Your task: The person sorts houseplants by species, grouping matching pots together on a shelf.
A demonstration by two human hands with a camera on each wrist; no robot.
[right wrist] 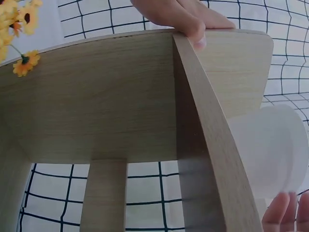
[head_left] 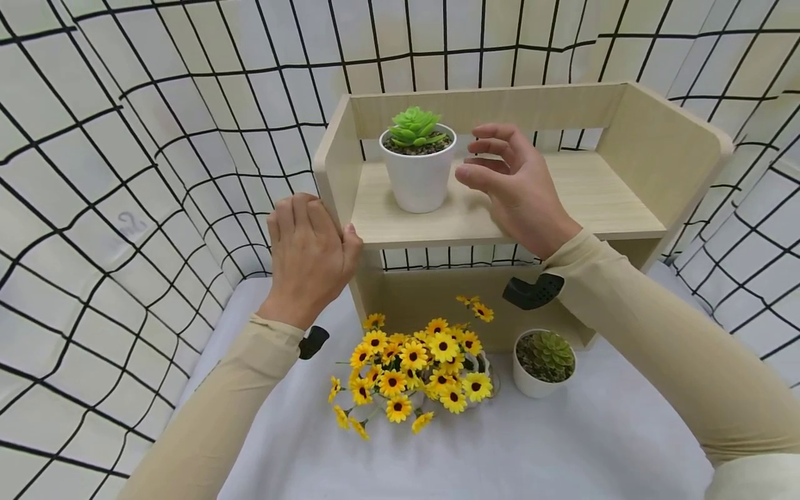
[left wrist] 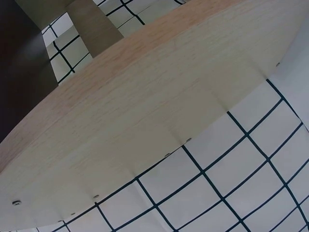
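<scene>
A two-tier wooden shelf [head_left: 512, 232] stands upright, and a white pot with a bright green succulent [head_left: 417, 170] sits on the left of its upper board. My left hand [head_left: 312, 253] grips the shelf's left side panel, fingers along the outside and thumb over the front edge; the right wrist view also shows this thumb [right wrist: 193, 31]. My right hand [head_left: 515, 184] is over the upper board, just right of the pot, fingers loosely bent and holding nothing. Fingertips [right wrist: 277, 212] appear beside the white pot [right wrist: 270, 150] in the right wrist view. The left wrist view shows the side panel [left wrist: 154, 106] but not the hand.
Yellow artificial flowers [head_left: 412, 357] stand on the white cloth [head_left: 531, 451] in front of the shelf. To their right is a smaller white pot with a dull green succulent [head_left: 545, 364]. Black wire mesh [head_left: 206, 139] surrounds the back and sides.
</scene>
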